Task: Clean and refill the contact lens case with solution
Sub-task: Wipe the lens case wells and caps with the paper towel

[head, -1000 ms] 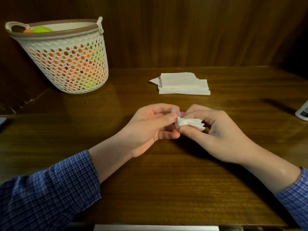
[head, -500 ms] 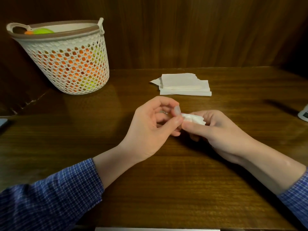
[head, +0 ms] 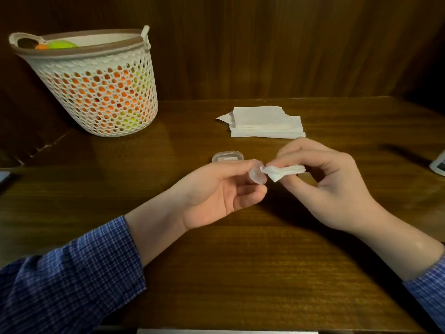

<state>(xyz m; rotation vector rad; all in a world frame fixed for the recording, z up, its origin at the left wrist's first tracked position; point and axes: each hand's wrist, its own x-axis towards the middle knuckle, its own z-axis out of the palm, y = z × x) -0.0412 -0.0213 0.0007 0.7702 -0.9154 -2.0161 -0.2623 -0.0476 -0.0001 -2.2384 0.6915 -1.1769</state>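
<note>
My left hand [head: 216, 194] pinches a small clear round lens-case cap [head: 257, 174] between thumb and fingers, a little above the table. My right hand [head: 327, 189] pinches a folded white tissue [head: 284, 171], whose corner touches the cap's rim. Behind my left fingers, a clear rounded lens case [head: 227, 156] lies on the wooden table [head: 240, 261]; its front part is hidden by my hand.
A white mesh basket [head: 96, 92] with orange and green items stands at the back left. A stack of folded white tissues [head: 265, 122] lies behind my hands. A white device [head: 439, 165] sits at the right edge. A wooden wall closes the back.
My hands have drawn slightly apart and my left hand has turned palm-up, so the clear cap and the case on the table behind it now show. The tissue is now at the cap's rim.
</note>
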